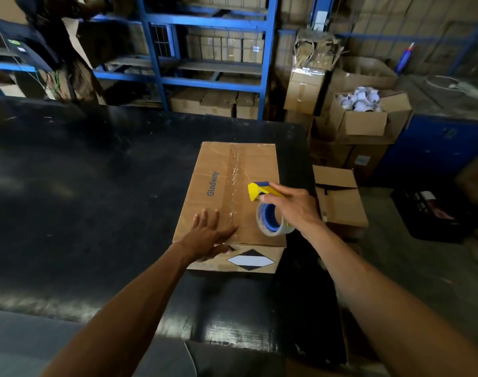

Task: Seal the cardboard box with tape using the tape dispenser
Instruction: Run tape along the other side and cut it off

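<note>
Blue warehouse shelving [205, 50] stands behind a black table [82, 200] where 1 cardboard box [213, 170] lies near the right edge. The left hand [210, 235] presses flat, fingers spread, on the near lid. The right hand [292, 205] grips the tape dispenser [267, 208] (yellow and blue) above the taped centre seam [236, 180].

Dim warehouse light, glare patches on the black table [96, 172], edges bent by wide-angle, slightly blurred.

The right hand [292, 205] hides the tape dispenser's [262, 189] handle.
</note>
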{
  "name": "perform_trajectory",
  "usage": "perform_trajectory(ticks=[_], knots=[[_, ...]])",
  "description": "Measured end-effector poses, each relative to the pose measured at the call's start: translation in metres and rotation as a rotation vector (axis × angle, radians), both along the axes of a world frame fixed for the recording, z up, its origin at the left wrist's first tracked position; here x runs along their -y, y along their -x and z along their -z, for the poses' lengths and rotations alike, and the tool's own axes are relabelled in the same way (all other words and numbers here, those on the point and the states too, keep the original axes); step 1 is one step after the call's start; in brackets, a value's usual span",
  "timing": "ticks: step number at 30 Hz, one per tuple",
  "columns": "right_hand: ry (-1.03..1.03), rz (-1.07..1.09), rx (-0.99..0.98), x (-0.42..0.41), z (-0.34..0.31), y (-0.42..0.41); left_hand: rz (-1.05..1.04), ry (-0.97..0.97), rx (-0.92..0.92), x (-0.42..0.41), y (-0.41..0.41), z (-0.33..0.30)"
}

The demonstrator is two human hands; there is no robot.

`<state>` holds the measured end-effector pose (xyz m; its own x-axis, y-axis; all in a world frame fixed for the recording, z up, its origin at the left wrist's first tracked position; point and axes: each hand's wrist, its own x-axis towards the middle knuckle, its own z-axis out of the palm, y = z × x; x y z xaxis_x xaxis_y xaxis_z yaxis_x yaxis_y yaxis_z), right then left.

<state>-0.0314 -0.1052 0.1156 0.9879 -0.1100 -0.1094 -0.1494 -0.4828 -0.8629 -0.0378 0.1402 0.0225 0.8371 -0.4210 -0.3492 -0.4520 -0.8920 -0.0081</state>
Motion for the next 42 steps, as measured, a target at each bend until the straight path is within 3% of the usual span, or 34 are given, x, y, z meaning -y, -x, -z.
perform_trajectory(ticks=[6,8,10,13,16,20,23,27,32,35,40,42], knots=[[0.052,-0.010,0.014,-0.023,0.002,0.013,0.030,-0.012,0.015,-0.004,-0.004,-0.002],[0.055,-0.002,0.030,-0.029,0.001,0.019,0.001,0.108,-0.035,-0.009,-0.003,-0.001],[0.049,-0.016,0.104,-0.031,0.001,0.030,-0.192,0.549,-0.167,-0.009,0.004,-0.014],[0.104,-0.045,0.379,-0.034,0.005,0.046,-0.749,1.414,-0.459,-0.005,0.011,-0.050],[0.243,-0.135,0.533,-0.042,0.016,0.055,-0.906,1.817,-0.830,-0.015,0.007,-0.073],[0.372,-0.186,0.533,-0.057,0.026,0.056,-0.884,1.871,-0.856,-0.021,0.011,-0.087],[0.448,-0.232,0.597,-0.069,0.023,0.054,-1.026,1.963,-0.861,-0.034,0.006,-0.084],[0.447,-0.256,0.559,-0.078,0.016,0.055,-1.194,1.912,-0.886,-0.039,0.002,-0.083],[0.568,-0.331,0.476,-0.078,0.016,0.059,-1.365,1.809,-0.591,-0.035,0.003,-0.069],[0.592,-0.350,0.441,-0.055,0.015,0.063,-1.410,1.922,-0.450,-0.052,0.002,-0.055],[0.793,-0.516,0.354,-0.028,0.016,0.058,-1.218,1.875,-0.045,-0.039,0.043,-0.027],[0.856,-0.573,0.296,-0.027,0.016,0.057,-1.118,1.864,0.028,-0.028,0.058,-0.005]])
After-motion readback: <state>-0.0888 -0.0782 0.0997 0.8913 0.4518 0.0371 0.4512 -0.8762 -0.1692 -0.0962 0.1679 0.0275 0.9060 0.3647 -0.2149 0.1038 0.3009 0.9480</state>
